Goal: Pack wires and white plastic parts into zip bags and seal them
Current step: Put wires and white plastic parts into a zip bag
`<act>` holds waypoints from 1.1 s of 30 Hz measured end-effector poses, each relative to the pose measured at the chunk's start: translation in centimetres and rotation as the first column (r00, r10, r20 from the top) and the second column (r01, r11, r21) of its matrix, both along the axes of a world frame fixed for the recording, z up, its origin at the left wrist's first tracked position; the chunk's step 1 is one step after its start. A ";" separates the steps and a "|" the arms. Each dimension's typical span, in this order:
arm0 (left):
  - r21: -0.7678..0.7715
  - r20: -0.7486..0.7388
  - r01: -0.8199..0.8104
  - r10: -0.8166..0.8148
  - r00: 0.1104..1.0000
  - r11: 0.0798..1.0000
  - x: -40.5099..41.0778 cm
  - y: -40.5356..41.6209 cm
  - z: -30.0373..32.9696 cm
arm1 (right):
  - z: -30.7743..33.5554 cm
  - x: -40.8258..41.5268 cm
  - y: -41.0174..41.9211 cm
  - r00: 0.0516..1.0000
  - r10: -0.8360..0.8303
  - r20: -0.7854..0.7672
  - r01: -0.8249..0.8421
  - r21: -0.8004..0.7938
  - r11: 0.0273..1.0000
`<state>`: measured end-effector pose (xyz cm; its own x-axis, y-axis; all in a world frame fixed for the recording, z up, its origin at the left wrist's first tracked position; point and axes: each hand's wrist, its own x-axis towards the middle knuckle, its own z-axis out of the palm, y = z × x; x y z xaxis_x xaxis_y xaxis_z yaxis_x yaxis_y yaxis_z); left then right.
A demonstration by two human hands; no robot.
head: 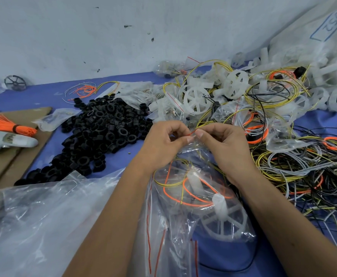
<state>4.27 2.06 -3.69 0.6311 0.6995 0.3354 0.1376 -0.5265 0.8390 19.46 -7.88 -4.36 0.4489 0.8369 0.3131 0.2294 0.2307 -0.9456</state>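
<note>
The left hand [163, 140] and the right hand [221, 140] meet at the mouth of a clear zip bag [185, 196] that lies in front of the person on the blue worktop [43, 94]. The fingers of both hands are curled and pinch the red strip of the bag's mouth between thumb and forefinger, very near each other. Inside this bag I see coiled orange and yellow wires [193, 194] and a white plastic wheel [221, 220], so it looks filled, and I judge that the sealing is now in hand, not yet finished.

Much remains. A big tangle of loose wires [303, 176] lies to the right, and a heap of white plastic parts [233, 84] lies further back, with some small bags among them. Whether those bags are sealed I cannot tell. A pile of black rings [103, 126] lies to the left.
</note>
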 end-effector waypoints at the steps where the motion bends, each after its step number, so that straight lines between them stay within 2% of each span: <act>1: 0.005 -0.002 -0.001 0.001 1.000 1.000 0.0 0.0 0.0 | 0.0 0.0 0.0 1.000 -0.005 0.008 0.005 -0.002 1.000; 11: 0.007 -0.045 -0.052 0.053 0.998 0.999 -0.1 0.4 -0.3 | -0.2 0.0 0.3 0.998 -0.053 0.027 0.052 0.019 0.998; 18: 0.016 -0.034 -0.038 0.038 0.999 0.999 0.0 0.2 -0.1 | -0.2 -0.3 0.1 0.999 0.029 0.045 -0.028 -0.009 1.000; 26: -0.036 -0.073 -0.019 0.017 0.997 0.999 -1.1 0.9 0.0 | 0.0 -0.1 0.1 0.999 -0.020 -0.028 0.020 0.000 1.000; 33: 0.012 -0.106 -0.002 0.003 0.994 1.000 -0.7 0.5 0.2 | -0.2 -0.3 0.2 0.998 0.067 -0.013 -0.067 -0.031 0.997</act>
<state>3.59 2.56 -3.49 0.6620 0.6972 0.2750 0.2268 -0.5360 0.8132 19.18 -7.70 -4.56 0.3950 0.8745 0.2814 0.2029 0.2157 -0.9552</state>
